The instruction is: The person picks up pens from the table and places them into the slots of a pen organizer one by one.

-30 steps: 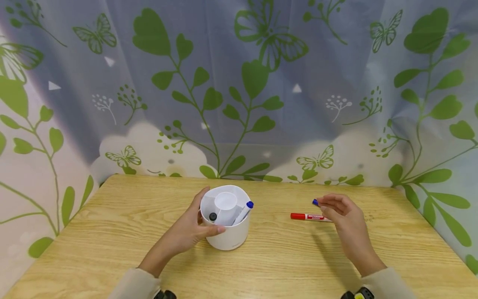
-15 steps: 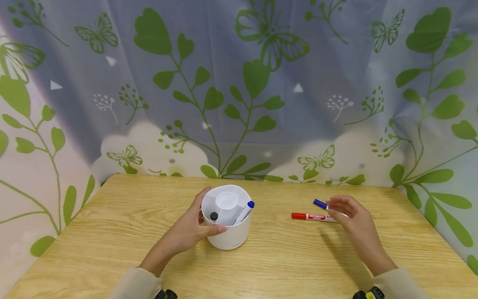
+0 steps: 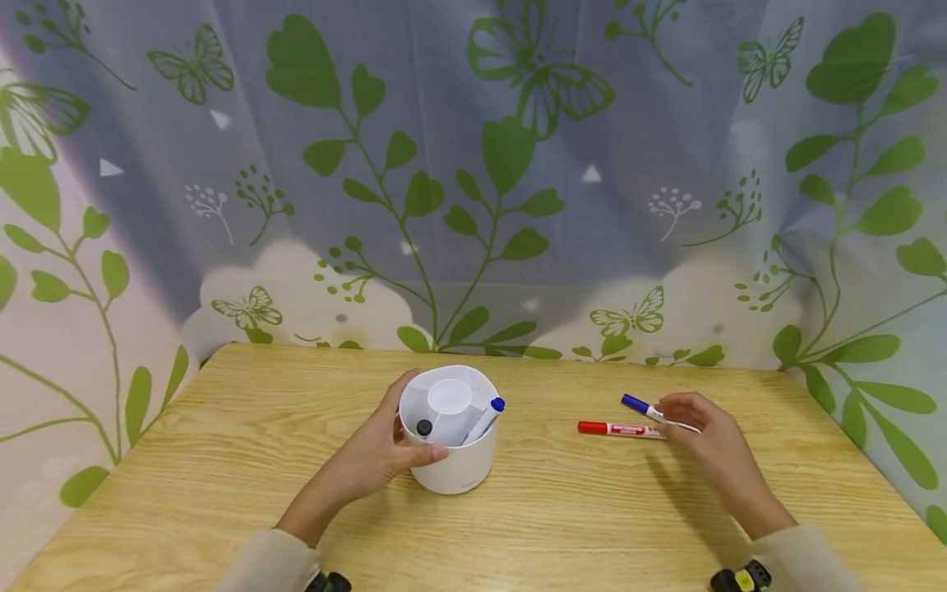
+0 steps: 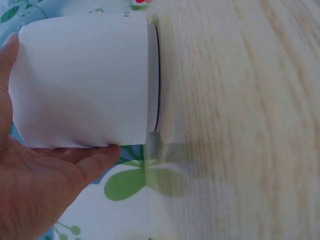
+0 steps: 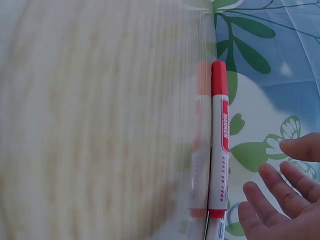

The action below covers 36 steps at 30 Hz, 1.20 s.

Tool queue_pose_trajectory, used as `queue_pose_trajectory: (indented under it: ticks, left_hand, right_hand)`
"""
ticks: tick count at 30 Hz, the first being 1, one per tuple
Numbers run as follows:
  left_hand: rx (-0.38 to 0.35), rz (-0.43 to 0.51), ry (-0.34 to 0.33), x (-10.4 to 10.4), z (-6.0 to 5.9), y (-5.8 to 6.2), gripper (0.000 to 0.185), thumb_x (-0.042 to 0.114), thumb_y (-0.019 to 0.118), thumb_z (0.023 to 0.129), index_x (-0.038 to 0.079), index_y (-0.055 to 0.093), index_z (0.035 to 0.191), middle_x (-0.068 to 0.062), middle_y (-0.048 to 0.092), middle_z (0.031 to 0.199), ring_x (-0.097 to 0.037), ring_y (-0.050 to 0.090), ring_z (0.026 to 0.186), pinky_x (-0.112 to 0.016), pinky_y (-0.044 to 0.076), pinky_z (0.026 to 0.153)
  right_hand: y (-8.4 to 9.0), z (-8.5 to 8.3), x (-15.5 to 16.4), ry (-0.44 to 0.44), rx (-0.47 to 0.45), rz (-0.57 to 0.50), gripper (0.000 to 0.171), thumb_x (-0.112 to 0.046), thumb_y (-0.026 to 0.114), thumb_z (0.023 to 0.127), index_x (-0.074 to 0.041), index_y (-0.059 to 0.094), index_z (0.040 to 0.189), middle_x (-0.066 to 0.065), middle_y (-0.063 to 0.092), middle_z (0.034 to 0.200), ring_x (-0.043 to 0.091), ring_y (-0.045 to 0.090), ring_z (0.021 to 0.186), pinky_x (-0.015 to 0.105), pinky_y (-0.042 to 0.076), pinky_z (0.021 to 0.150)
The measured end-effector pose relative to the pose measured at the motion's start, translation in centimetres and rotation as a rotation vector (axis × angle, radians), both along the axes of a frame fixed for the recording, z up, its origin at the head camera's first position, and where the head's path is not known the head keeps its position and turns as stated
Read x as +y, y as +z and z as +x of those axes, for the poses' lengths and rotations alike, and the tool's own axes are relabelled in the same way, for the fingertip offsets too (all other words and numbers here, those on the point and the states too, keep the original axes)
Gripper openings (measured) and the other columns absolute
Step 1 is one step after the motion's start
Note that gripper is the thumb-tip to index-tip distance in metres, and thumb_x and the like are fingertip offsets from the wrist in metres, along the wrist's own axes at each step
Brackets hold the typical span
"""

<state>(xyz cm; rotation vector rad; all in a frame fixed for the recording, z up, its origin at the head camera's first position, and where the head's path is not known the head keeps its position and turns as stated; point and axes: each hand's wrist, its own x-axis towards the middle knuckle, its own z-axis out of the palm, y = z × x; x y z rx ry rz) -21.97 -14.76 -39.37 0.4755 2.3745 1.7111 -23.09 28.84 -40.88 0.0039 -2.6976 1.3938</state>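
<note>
1. The white holder (image 3: 448,448) was gripped by the left hand (image 3: 370,456) near the middle of the table (image 3: 222,460), with the fingers (image 4: 92,160) curled round its left and near wall. Were that grip relaxed while a pen was dropped in, the holder could probably be nudged or tipped, and the blue-capped pen (image 3: 484,418) leaning in it spilled.

2. The blue pen (image 3: 651,410) was pinched between the fingertips of the right hand (image 3: 703,436) and held just above the table, well to the right of the holder, cap pointing left. The pinch sat near one end, so the pen might have swung or slipped out during a carry.

3. The red pen (image 3: 617,429) lay flat on the table just left of the right hand, touching nothing that could be seen. It could have been knocked by the knuckles and sent rolling toward the near edge.

4. The holder was divided inside, with a black-capped thing (image 3: 422,427) in one part. A badly aimed pen might have struck a divider or the rim and bounced out.
</note>
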Motion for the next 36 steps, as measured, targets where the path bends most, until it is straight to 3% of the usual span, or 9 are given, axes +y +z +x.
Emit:
queue_pose_trajectory:
  ticks: [3, 6, 9, 11, 16, 22, 25, 30, 36]
  left_hand:
    - [0.004, 0.002, -0.003, -0.01, -0.02, -0.04, 0.110, 0.022, 0.086, 0.089, 0.016, 0.009, 0.168, -0.016, 0.042, 0.158, -0.044, 0.044, 0.148, -0.062, 0.037, 0.121]
    - [0.004, 0.004, -0.001, -0.03, -0.02, -0.07, 0.109, 0.022, 0.086, 0.089, 0.017, 0.011, 0.167, -0.015, 0.042, 0.157, -0.043, 0.045, 0.148, -0.062, 0.037, 0.121]
    - [0.003, 0.005, -0.001, -0.01, 0.00, -0.07, 0.110, 0.021, 0.087, 0.089, 0.017, 0.010, 0.168, -0.015, 0.042, 0.157, -0.043, 0.045, 0.148, -0.062, 0.037, 0.120]
    - [0.002, 0.004, -0.001, -0.01, 0.00, -0.09, 0.110, 0.022, 0.087, 0.089, 0.017, 0.010, 0.167, -0.016, 0.042, 0.157, -0.043, 0.044, 0.148, -0.062, 0.037, 0.120]
    - [-0.009, 0.003, 0.008, 0.00, -0.08, -0.16, 0.109, 0.022, 0.087, 0.088, 0.019, 0.012, 0.167, -0.014, 0.042, 0.157, -0.043, 0.044, 0.149, -0.062, 0.036, 0.121]
    - [-0.017, -0.002, 0.014, 0.04, -0.10, -0.18, 0.109, 0.023, 0.088, 0.088, 0.021, 0.013, 0.167, -0.013, 0.042, 0.157, -0.043, 0.043, 0.149, -0.062, 0.036, 0.121]
    - [-0.013, -0.002, 0.009, 0.06, -0.09, -0.15, 0.108, 0.023, 0.087, 0.088, 0.021, 0.014, 0.167, -0.013, 0.042, 0.157, -0.043, 0.043, 0.150, -0.062, 0.035, 0.122]
    - [0.002, -0.001, -0.003, -0.01, -0.10, -0.12, 0.107, 0.024, 0.086, 0.089, 0.019, 0.013, 0.167, -0.015, 0.042, 0.157, -0.043, 0.043, 0.149, -0.063, 0.035, 0.122]
    - [-0.002, 0.006, -0.001, 0.01, -0.13, -0.22, 0.107, 0.023, 0.087, 0.089, 0.020, 0.013, 0.166, -0.014, 0.042, 0.157, -0.043, 0.043, 0.149, -0.062, 0.035, 0.122]
  right_hand:
    - [0.06, -0.07, 0.15, 0.005, -0.025, 0.040, 0.041, -0.014, 0.068, 0.103, 0.004, 0.057, 0.138, 0.025, 0.064, 0.138, -0.011, 0.058, 0.103, 0.020, 0.053, 0.090]
    - [0.10, -0.13, 0.17, 0.012, -0.045, 0.064, 0.040, -0.015, 0.066, 0.104, 0.003, 0.057, 0.138, 0.025, 0.064, 0.139, 0.010, 0.065, 0.116, 0.026, 0.054, 0.094]
    - [0.04, -0.20, 0.18, 0.021, -0.058, 0.056, 0.038, -0.012, 0.066, 0.103, 0.005, 0.057, 0.136, 0.026, 0.065, 0.138, 0.034, 0.063, 0.125, 0.022, 0.055, 0.088]
    - [-0.03, -0.30, 0.24, 0.027, -0.073, 0.045, 0.037, -0.010, 0.065, 0.103, 0.006, 0.057, 0.135, 0.028, 0.064, 0.137, 0.041, 0.061, 0.127, 0.017, 0.053, 0.082]
    - [-0.12, -0.52, 0.41, 0.028, -0.100, 0.041, 0.037, -0.009, 0.065, 0.103, 0.007, 0.057, 0.135, 0.029, 0.063, 0.137, 0.039, 0.063, 0.126, 0.016, 0.053, 0.081]
    - [-0.07, -0.55, 0.56, 0.018, -0.112, 0.044, 0.035, -0.007, 0.066, 0.101, 0.008, 0.058, 0.132, 0.029, 0.065, 0.135, 0.005, 0.063, 0.105, 0.017, 0.054, 0.080]
    - [-0.07, -0.54, 0.63, 0.020, -0.125, 0.037, 0.036, -0.007, 0.066, 0.101, 0.009, 0.057, 0.132, 0.029, 0.065, 0.134, 0.000, 0.060, 0.102, 0.017, 0.054, 0.080]
    - [-0.15, -0.55, 0.69, 0.030, -0.139, 0.042, 0.036, -0.008, 0.066, 0.102, 0.008, 0.057, 0.132, 0.029, 0.064, 0.135, 0.020, 0.066, 0.113, 0.017, 0.053, 0.081]
    - [-0.27, -0.58, 0.69, 0.040, -0.136, 0.063, 0.033, -0.003, 0.067, 0.100, 0.010, 0.058, 0.129, 0.032, 0.065, 0.132, 0.043, 0.063, 0.123, 0.017, 0.052, 0.078]
